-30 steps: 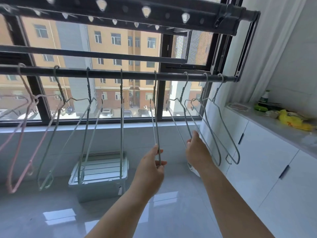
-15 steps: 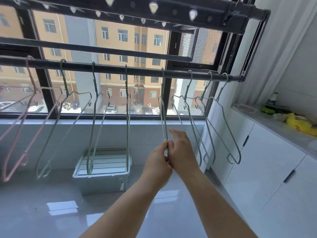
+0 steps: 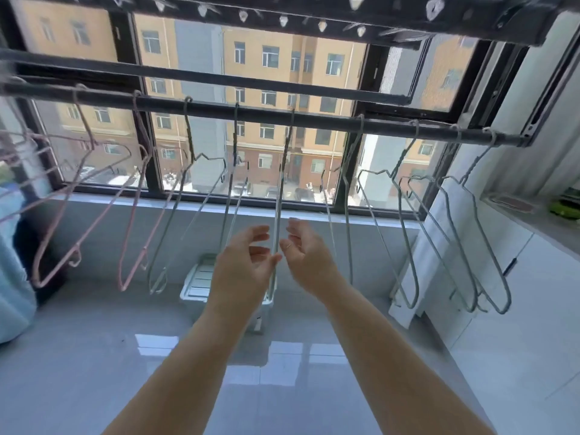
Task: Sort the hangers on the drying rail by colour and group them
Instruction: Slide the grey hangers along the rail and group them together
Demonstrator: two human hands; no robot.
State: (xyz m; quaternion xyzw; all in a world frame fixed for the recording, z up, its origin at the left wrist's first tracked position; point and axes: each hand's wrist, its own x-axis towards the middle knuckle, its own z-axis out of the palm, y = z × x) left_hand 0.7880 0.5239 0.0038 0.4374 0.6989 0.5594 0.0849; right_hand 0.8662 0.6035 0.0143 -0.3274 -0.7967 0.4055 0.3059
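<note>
A dark drying rail runs across the window. Pink hangers hang at its left end, and several pale green-grey hangers hang from the middle to the right end. One green-grey hanger hangs edge-on at the centre. My left hand is just left of its lower wires, fingers spread, fingertips close to the wire. My right hand is just right of it, also with fingers apart. Neither hand grips anything.
A lidded plastic box stands on the glossy tiled floor under the rail. White cabinets with a countertop line the right wall, and a white folded panel leans beside them. Blue fabric hangs at the far left.
Both hands let go of the hanger they were pinching and opened. They now flank the neighbouring hanger to the left. The view has swung left, showing more pink hangers.
</note>
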